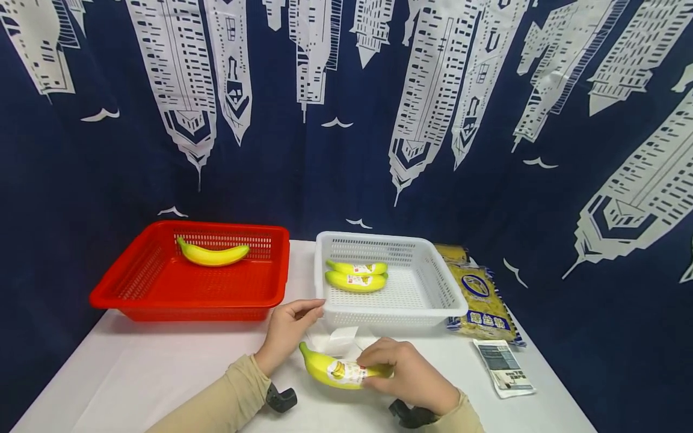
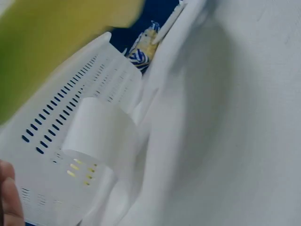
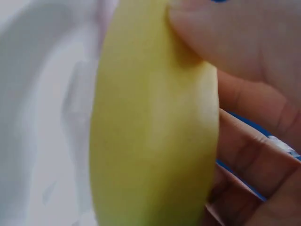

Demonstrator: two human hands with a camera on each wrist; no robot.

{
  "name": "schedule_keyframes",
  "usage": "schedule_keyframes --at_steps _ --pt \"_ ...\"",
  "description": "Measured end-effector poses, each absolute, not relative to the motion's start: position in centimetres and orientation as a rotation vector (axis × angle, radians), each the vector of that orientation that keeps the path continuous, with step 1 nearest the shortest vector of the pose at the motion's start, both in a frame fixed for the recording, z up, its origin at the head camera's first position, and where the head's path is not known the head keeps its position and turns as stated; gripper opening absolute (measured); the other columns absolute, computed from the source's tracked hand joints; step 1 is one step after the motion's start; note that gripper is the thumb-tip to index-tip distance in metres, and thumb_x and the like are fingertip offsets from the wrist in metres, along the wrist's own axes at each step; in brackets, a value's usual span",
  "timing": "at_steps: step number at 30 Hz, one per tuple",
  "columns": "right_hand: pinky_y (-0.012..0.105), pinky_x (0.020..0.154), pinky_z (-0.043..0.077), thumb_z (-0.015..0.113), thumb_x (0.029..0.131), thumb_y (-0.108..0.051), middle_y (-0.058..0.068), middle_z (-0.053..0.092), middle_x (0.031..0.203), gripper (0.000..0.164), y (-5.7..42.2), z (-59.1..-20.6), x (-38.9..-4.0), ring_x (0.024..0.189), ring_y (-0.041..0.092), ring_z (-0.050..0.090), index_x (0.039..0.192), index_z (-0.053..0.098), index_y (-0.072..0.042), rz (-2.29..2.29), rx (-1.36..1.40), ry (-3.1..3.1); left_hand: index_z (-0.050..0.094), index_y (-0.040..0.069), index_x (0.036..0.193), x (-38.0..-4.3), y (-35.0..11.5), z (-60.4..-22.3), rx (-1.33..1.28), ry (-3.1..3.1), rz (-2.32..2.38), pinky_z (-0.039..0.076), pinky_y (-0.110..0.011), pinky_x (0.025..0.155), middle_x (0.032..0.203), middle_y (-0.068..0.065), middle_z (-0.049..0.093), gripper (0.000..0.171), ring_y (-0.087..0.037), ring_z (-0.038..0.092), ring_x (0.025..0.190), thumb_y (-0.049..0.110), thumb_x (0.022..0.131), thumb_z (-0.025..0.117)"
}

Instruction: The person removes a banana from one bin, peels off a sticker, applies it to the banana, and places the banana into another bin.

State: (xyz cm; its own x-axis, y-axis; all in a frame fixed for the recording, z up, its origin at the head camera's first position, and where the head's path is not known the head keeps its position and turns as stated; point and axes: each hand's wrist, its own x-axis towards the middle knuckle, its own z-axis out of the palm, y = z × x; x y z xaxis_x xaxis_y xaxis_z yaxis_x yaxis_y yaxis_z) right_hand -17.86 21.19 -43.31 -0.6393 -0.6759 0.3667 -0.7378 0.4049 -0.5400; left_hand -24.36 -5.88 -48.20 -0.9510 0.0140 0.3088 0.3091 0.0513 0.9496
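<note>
My right hand (image 1: 403,370) grips a yellow banana (image 1: 319,365) by its right end, over the front of the table. A white label (image 1: 346,373) with a banana picture is on its side. In the right wrist view the thumb (image 3: 216,37) lies along the banana (image 3: 150,122), with fingers behind it. My left hand (image 1: 289,331) is beside the front left corner of the white basket (image 1: 390,313), fingers loosely bent with nothing seen in them. A curled piece of white paper (image 1: 342,341) lies between the basket and the held banana.
Two labelled bananas (image 1: 356,281) lie in the white basket. A red basket (image 1: 189,313) at the left holds one banana (image 1: 213,255) with no label showing. Yellow noodle packs (image 1: 482,304) and a small printed packet (image 1: 505,368) are at the right. A dark patterned curtain (image 1: 346,162) hangs behind.
</note>
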Motion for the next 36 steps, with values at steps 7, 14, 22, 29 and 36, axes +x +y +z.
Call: schedule_keyframes --at_steps 7,14,22,29,36 --pt "0.027 0.086 0.056 0.084 0.087 -0.020 -0.003 0.076 0.110 0.020 22.5 -39.0 -19.2 0.103 0.013 0.069 0.107 0.080 -0.018 1.289 1.359 -2.570 0.082 0.014 0.109 -24.6 -5.4 -48.1 -0.284 -2.080 -2.069 0.057 -0.022 0.080 0.108 -0.004 0.078 0.019 -0.013 0.071 0.092 0.013 0.089 0.081" --pt "0.024 0.086 0.056 0.085 0.085 -0.013 0.005 0.077 0.111 0.024 23.5 -35.1 -24.7 0.103 0.014 0.070 0.108 0.080 -0.012 1.272 0.953 -2.554 0.082 0.008 0.107 -24.8 -5.1 -48.1 -0.296 -2.056 -2.028 0.057 -0.020 0.076 0.104 -0.009 0.079 0.019 -0.010 0.071 0.088 0.009 0.088 0.081" --pt "0.031 0.083 0.057 0.083 0.086 -0.016 0.004 0.078 0.106 0.021 21.5 -35.0 -32.9 0.095 0.018 0.071 0.105 0.081 -0.009 0.937 0.813 -2.982 0.082 0.013 0.107 -24.9 -5.7 -49.0 -0.291 -2.052 -2.041 0.058 -0.021 0.078 0.105 -0.004 0.079 0.020 -0.009 0.072 0.089 0.011 0.087 0.083" --pt "0.025 0.076 0.055 0.083 0.081 -0.006 -0.001 0.078 0.091 0.016 20.3 -36.8 -35.9 0.080 0.008 0.066 0.097 0.081 -0.005 0.771 0.853 -3.176 0.082 0.012 0.108 -24.8 -5.9 -49.2 -0.309 -2.076 -2.047 0.058 -0.021 0.078 0.106 -0.005 0.079 0.021 -0.009 0.072 0.090 0.012 0.088 0.082" --pt "0.024 0.070 0.052 0.084 0.071 -0.002 -0.004 0.073 0.078 0.018 20.0 -38.1 -36.6 0.072 0.009 0.061 0.086 0.080 -0.009 0.704 0.795 -3.211 0.082 0.012 0.108 -24.9 -5.9 -49.0 -0.312 -2.081 -2.045 0.057 -0.020 0.076 0.103 -0.005 0.079 0.021 -0.009 0.073 0.087 0.014 0.088 0.083"
